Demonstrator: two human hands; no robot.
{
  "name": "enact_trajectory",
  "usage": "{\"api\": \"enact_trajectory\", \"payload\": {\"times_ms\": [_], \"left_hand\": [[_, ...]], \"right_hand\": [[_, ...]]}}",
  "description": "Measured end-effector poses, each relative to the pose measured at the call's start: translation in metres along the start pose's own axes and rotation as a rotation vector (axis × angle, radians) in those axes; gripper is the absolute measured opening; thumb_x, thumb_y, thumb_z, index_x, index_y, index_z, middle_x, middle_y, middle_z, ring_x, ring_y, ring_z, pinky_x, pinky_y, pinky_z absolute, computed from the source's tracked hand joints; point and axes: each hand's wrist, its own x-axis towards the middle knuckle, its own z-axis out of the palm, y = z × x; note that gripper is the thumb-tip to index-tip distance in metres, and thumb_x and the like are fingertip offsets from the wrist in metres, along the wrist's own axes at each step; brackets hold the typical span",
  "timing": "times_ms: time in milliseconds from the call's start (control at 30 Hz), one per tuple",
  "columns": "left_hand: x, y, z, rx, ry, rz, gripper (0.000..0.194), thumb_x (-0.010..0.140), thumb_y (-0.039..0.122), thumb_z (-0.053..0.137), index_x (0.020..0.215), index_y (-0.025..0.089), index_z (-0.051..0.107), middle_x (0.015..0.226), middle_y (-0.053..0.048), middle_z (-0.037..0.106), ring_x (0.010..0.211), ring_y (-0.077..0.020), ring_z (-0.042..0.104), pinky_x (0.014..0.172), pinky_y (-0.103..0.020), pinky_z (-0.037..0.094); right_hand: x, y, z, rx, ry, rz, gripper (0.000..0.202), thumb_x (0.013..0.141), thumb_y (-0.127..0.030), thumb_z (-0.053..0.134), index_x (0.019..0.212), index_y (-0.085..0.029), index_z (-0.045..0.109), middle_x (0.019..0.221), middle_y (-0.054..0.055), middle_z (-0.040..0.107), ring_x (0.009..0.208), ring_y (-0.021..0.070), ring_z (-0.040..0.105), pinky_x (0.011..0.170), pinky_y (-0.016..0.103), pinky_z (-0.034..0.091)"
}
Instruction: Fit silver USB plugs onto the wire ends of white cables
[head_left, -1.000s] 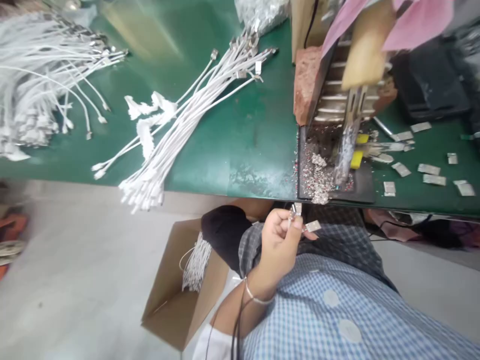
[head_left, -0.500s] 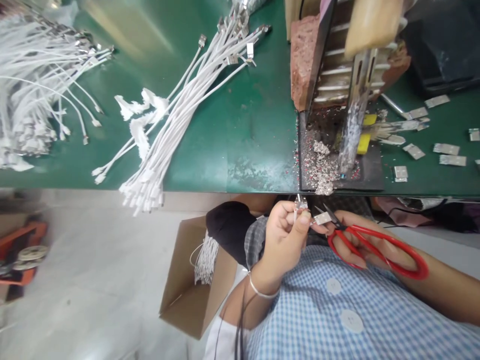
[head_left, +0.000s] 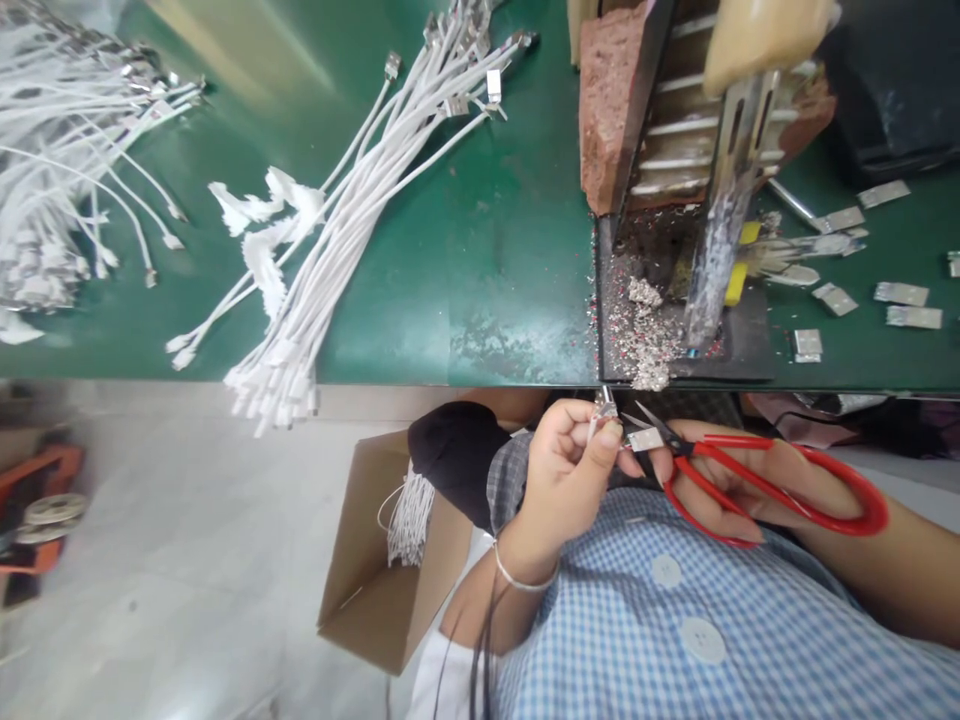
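Note:
My left hand is closed in a pinch just below the bench edge. Between its thumb and fingers is a white cable end, with a metal USB plug sticking up past the fingertips. My right hand is wrapped around red-handled scissors, whose blades are parted and point left toward the plug. A small flat metal connector piece sits at the right fingertips, close beside the left thumb; what exactly grips it is partly hidden.
A soldering iron leans over a dark tray holding solder crumbs, beside a brick. Loose metal connectors lie to the right. A white cable bundle overhangs the bench edge. Below stands a cardboard box with cables.
The scissors and my right hand have shifted slightly right, with the handles spread a bit wider. My left hand keeps its pinch, and the view has drifted slightly.

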Motion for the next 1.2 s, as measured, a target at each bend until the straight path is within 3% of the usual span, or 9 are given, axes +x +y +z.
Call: {"api": "enact_trajectory", "payload": {"times_ms": [200,433,667,867,1000,1200], "left_hand": [[0.0,0.0,-0.001,0.019,-0.011,-0.007,0.019,0.093,0.034,0.066,0.09,0.019,0.054,0.058,0.005,0.067,0.044,-0.0044,0.055,0.047,-0.012,0.043],[0.001,0.003,-0.001,0.043,-0.021,-0.025,0.02,0.093,0.036,0.066,0.09,0.02,0.054,0.059,0.004,0.066,0.047,-0.0062,0.058,0.051,-0.015,0.047],[0.0,0.001,-0.004,0.038,-0.021,-0.009,0.018,0.093,0.034,0.066,0.092,0.02,0.055,0.06,0.005,0.066,0.052,-0.0067,0.062,0.052,-0.014,0.047],[0.0,0.001,-0.002,0.027,-0.03,0.005,0.017,0.094,0.033,0.064,0.092,0.02,0.054,0.062,0.005,0.066,0.049,-0.0051,0.059,0.054,-0.015,0.049],[0.0,0.003,0.0,0.015,-0.014,-0.018,0.017,0.094,0.032,0.065,0.091,0.02,0.054,0.064,0.005,0.068,0.048,-0.0044,0.057,0.055,-0.016,0.05],[0.001,0.003,-0.001,0.02,-0.021,-0.019,0.018,0.094,0.032,0.065,0.091,0.02,0.053,0.063,0.004,0.068,0.048,-0.0053,0.057,0.054,-0.016,0.049]], "right_hand": [[0.006,-0.001,0.005,0.072,0.015,-0.033,0.06,0.095,-0.07,0.033,0.113,-0.016,0.052,0.057,-0.006,0.047,0.043,0.007,0.033,0.043,0.018,0.031],[0.007,-0.012,0.01,0.097,0.061,0.106,0.057,0.095,-0.07,0.032,0.112,-0.019,0.054,0.056,-0.006,0.047,0.044,0.0083,0.036,0.045,0.019,0.033],[0.007,-0.011,0.018,0.117,0.111,0.084,0.065,0.09,-0.076,0.036,0.116,-0.02,0.057,0.056,-0.005,0.049,0.044,0.0082,0.034,0.044,0.019,0.031],[0.014,-0.01,0.038,0.217,0.219,0.024,0.056,0.09,-0.073,0.042,0.108,-0.022,0.06,0.05,-0.006,0.049,0.041,0.0084,0.034,0.043,0.02,0.031],[0.019,-0.007,0.049,0.256,0.269,0.009,0.053,0.087,-0.074,0.046,0.098,-0.024,0.056,0.049,-0.007,0.047,0.04,0.008,0.031,0.044,0.02,0.029],[0.019,-0.003,0.055,0.251,0.338,0.006,0.056,0.084,-0.077,0.047,0.099,-0.023,0.051,0.05,-0.008,0.048,0.04,0.008,0.029,0.044,0.02,0.029]]}}
